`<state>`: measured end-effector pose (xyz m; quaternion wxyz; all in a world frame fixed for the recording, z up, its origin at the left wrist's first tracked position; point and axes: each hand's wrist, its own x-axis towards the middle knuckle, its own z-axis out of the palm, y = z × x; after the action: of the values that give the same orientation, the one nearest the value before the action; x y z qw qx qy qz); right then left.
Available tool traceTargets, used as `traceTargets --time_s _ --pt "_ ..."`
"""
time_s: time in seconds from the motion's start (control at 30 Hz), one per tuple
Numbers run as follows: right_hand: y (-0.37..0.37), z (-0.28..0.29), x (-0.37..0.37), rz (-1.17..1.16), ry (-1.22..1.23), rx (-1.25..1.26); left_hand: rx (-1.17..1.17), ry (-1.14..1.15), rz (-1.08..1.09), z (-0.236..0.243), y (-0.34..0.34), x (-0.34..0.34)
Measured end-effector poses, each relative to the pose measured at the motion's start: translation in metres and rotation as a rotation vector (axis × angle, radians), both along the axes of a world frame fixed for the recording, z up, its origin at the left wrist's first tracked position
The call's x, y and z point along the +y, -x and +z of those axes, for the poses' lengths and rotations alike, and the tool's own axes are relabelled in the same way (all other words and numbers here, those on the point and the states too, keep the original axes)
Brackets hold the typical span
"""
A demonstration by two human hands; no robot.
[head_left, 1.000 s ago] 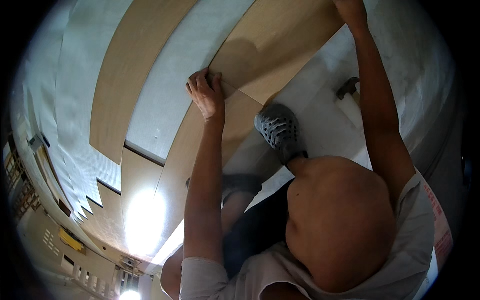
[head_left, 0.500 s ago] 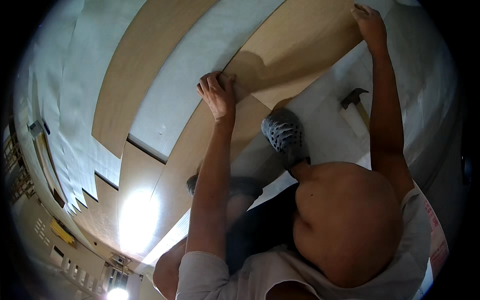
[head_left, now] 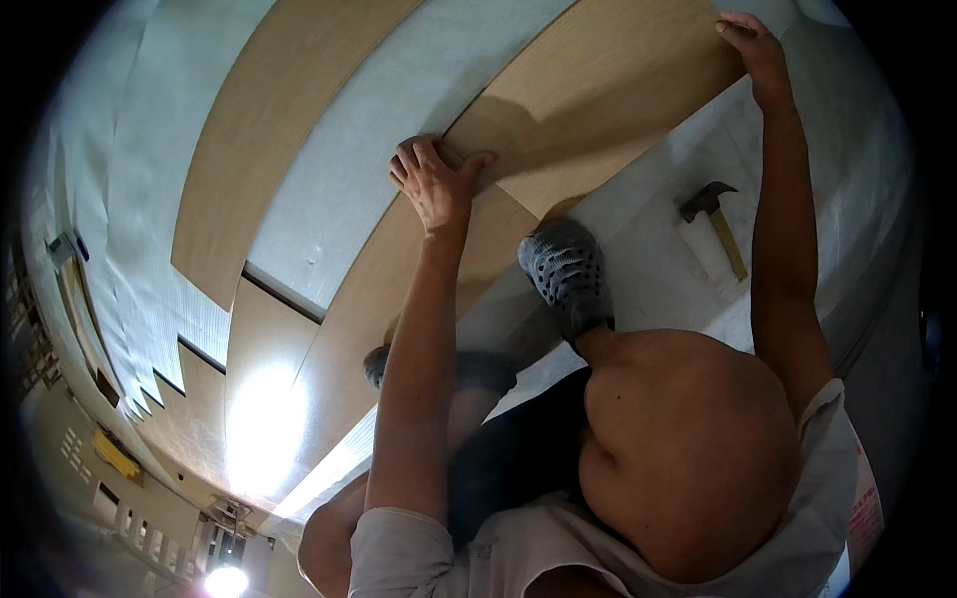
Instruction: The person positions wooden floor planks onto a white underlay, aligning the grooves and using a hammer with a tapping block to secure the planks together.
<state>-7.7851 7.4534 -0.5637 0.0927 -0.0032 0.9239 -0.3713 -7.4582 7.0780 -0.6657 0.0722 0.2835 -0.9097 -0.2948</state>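
Observation:
My left hand (head_left: 434,184) rests on wood-look floor planks, its thumb spread from the bent fingers. It lies over the joint where a broad tan plank (head_left: 608,80) meets the laid plank (head_left: 399,264) nearer me. At the far right, my right hand (head_left: 760,55) is by the outer end of the broad plank, fingers parted; whether they touch its edge I cannot make out. My grey perforated shoe (head_left: 566,267) stands beside the planks' near edge.
A claw hammer (head_left: 720,224) lies on the pale sheet to the right. Further left, another long plank (head_left: 269,130) borders a strip of white underlay (head_left: 339,179). Laid planks (head_left: 264,334) with stepped ends run lower left. A bright lamp (head_left: 227,581) shines at bottom left.
My right hand has shifted a little to the right, and its fingers have parted. My left thumb is spread wider, with that hand in nearly the same place. More of the hammer's handle shows.

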Motion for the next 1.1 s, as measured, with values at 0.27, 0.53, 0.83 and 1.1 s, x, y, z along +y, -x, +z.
traceTargets --time_s 0.27,0.53,0.83,1.1 --pt "0.018 0.004 0.026 0.289 0.143 0.31 -0.016 -0.003 0.01 -0.004 0.001 -0.002" --pt "-0.003 0.025 -0.005 0.199 0.164 0.048 0.003 0.023 -0.005 -0.007 0.001 -0.002" --pt "-0.004 0.023 -0.001 0.168 0.147 0.133 -0.005 -0.006 -0.035 -0.003 0.0 -0.005" --pt "-0.013 0.018 -0.005 0.105 0.197 0.288 -0.032 -0.04 -0.043 -0.001 0.001 -0.007"
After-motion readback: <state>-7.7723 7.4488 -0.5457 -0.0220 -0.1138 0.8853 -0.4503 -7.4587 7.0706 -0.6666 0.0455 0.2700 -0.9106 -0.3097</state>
